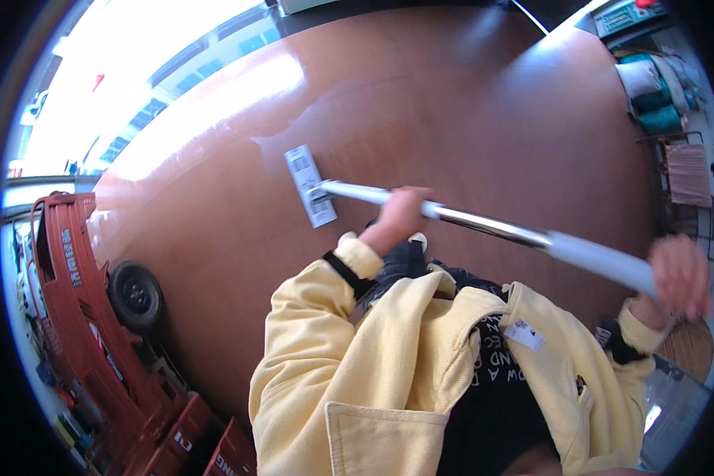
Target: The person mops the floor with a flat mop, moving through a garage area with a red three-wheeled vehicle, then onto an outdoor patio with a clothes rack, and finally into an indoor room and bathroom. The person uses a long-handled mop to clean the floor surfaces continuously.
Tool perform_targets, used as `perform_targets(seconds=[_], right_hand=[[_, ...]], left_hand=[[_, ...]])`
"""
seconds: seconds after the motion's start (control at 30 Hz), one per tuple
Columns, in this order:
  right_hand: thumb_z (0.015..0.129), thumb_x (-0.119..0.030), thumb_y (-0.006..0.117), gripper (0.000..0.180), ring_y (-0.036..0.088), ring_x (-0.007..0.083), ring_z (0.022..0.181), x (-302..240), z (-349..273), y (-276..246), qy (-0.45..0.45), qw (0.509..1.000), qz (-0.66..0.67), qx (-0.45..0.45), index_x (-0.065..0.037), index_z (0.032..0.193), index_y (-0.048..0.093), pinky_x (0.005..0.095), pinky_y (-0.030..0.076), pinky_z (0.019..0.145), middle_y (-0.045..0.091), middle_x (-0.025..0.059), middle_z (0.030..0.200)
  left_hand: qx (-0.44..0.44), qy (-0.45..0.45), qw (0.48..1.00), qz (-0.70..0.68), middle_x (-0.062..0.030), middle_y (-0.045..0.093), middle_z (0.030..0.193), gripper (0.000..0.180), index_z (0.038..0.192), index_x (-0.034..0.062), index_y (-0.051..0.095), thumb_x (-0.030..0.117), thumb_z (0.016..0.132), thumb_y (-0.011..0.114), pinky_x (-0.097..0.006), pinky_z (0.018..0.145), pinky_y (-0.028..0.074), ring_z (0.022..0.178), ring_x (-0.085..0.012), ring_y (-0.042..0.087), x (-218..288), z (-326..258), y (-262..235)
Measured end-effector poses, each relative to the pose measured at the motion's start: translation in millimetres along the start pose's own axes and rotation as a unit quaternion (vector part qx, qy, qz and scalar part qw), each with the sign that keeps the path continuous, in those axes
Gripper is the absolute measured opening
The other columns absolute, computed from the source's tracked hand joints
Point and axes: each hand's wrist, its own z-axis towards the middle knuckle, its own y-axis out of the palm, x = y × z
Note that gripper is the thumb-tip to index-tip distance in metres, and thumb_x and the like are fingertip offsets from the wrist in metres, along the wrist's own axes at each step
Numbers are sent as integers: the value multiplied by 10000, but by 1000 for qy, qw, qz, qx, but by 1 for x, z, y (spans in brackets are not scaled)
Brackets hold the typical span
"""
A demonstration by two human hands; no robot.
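Glossy reddish-brown flooring (pixel 468 103) fills most of the view and catches a broad white glare from the windows at the upper left. One mop (pixel 484 226) is in use, and both of the person's hands are on its pole. Its left hand (pixel 401 214) is wrapped shut around the upper, pale part of the pole; the flat mop head (pixel 310 186) lies on the floor just beyond and to the left of that hand, with only a short stretch of pole between them. From this hand the pole runs down and to the right, first as a shiny metal section, then as a pale blue-white grip that ends in the right hand (pixel 681 278), which is closed around the grip's end, though blurred. The two hands are well apart along the pole. The mop head is a single narrow, pale grey rectangle, set crosswise to the pole, with small darker patches on its top. Both sleeves belong to a pale yellow jacket (pixel 357 373), one dark band showing at each wrist. Left of the left hand, near the edge of view, stands one red wheeled machine (pixel 79 317) with a black tyre.
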Motion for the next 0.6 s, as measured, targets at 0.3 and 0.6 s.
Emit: perform_targets(seconds=[0.3, 0.6], right_hand=[[859, -181, 622, 229, 495, 147, 505, 227, 186, -56, 189, 982, -31, -1, -7, 713, 657, 279, 386, 516, 562, 34, 577], [819, -168, 649, 219, 499, 138, 505, 225, 221, -183, 172, 974, -99, 113, -42, 641, 632, 284, 396, 507, 573, 41, 598]], left_hand=[[377, -261, 881, 118, -130, 623, 841, 149, 796, 54, 621, 81, 714, 743, -416, 795, 469, 877, -349, 593, -223, -115, -69], [225, -233, 936, 142, -115, 633, 827, 155, 779, 117, 668, 83, 647, 742, -448, 763, 475, 859, -345, 605, -264, 24, -130]])
